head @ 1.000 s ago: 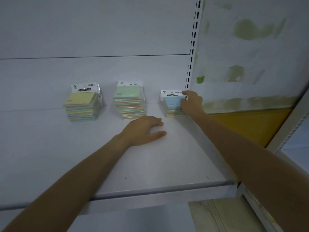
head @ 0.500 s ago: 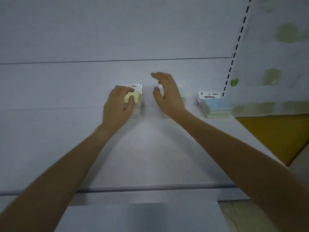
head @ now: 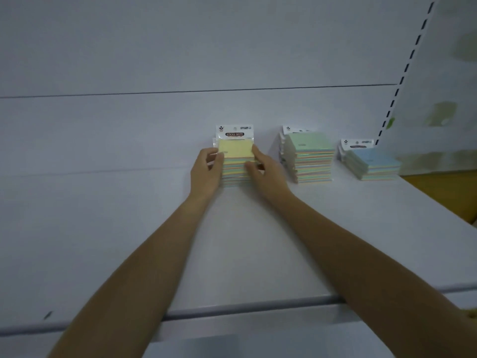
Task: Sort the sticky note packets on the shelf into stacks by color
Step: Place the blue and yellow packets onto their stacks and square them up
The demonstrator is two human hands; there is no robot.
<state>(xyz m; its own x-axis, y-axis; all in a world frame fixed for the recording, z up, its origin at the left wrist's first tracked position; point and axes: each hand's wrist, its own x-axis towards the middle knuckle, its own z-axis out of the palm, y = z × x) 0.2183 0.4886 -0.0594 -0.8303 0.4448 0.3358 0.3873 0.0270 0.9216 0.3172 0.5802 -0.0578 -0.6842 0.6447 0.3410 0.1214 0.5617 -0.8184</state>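
Three stacks of sticky note packets stand along the back of the white shelf [head: 129,228]. The yellow-topped stack [head: 236,151] is in the middle of the view. My left hand [head: 206,171] grips its left side with the thumb on the top packet. My right hand [head: 265,171] grips its right side, fingers curled against the stack's front and edge. To the right stands the green-topped stack [head: 309,151], and further right the lower blue-topped stack [head: 371,161]. Neither of these two is touched.
The shelf's white back panel rises right behind the stacks. A slotted upright [head: 402,81] runs up at the right, beyond it a stained wall [head: 444,117]. The shelf's front lip [head: 232,308] crosses the lower part of the view under my forearms.
My right hand left the blue stack and my left hand left the shelf; both moved to the yellow stack and now clasp its sides. The view shifted left.
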